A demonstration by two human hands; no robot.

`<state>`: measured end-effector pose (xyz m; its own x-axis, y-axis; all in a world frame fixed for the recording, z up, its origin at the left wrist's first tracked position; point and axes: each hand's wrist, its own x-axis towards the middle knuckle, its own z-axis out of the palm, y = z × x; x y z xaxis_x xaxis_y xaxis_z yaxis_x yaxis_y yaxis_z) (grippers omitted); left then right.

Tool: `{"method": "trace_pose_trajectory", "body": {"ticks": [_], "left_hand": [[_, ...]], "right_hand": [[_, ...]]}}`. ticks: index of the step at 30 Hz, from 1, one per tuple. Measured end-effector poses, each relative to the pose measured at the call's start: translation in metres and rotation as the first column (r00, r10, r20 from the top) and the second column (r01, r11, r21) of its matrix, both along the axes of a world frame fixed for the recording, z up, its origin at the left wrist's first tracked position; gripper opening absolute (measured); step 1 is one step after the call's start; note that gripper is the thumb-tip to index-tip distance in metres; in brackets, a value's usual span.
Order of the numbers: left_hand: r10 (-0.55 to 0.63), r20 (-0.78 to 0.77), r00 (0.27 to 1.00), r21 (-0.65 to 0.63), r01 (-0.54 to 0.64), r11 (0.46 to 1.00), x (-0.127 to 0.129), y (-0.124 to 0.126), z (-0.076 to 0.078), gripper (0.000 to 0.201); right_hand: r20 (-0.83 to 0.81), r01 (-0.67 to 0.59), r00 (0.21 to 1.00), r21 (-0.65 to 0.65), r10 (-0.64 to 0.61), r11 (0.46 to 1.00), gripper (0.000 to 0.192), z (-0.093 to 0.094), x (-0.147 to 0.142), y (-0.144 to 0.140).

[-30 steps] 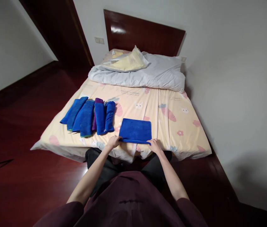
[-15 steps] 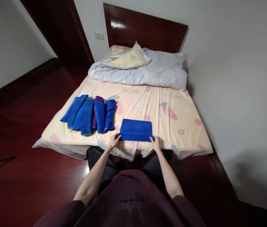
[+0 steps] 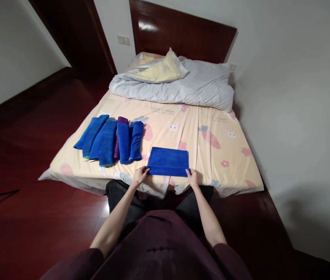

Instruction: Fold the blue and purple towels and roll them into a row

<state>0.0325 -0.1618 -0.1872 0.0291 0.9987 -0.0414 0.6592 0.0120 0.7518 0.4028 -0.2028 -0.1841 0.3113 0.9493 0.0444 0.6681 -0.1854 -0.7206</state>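
Note:
A folded blue towel [image 3: 167,161] lies flat near the foot of the bed [image 3: 211,163]. My left hand [image 3: 140,175] pinches its near left corner. My right hand [image 3: 193,177] pinches its near right corner. The near edge is lifted and turned over a little. To the left lies a row of folded towels [image 3: 109,140], several blue and one purple, side by side.
A grey duvet [image 3: 182,87] and a yellow pillow [image 3: 159,70] are bunched at the head of the bed under a dark wooden headboard [image 3: 182,37]. A white wall runs close along the right. Dark red floor [image 3: 36,155] lies to the left and around my legs.
Both hands have pushed the towel's near edge away from me, so the blue towel looks shorter front to back. The view has shifted slightly.

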Motion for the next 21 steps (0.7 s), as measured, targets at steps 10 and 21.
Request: {"method": "trace_pose_trajectory", "body": {"ticks": [10,21], "left_hand": [[0.111,0.018,0.994,0.034,-0.111,0.993,0.0,-0.005,-0.009,0.038],[0.127,0.044,0.991,-0.011,-0.126,0.992,0.0,-0.003,-0.01,0.03]], "right_hand": [[-0.035,-0.014,0.999,0.028,0.015,1.0,0.054,-0.006,0.004,0.001],[-0.15,0.044,0.988,0.051,-0.036,0.998,0.041,-0.013,0.009,0.0]]}}
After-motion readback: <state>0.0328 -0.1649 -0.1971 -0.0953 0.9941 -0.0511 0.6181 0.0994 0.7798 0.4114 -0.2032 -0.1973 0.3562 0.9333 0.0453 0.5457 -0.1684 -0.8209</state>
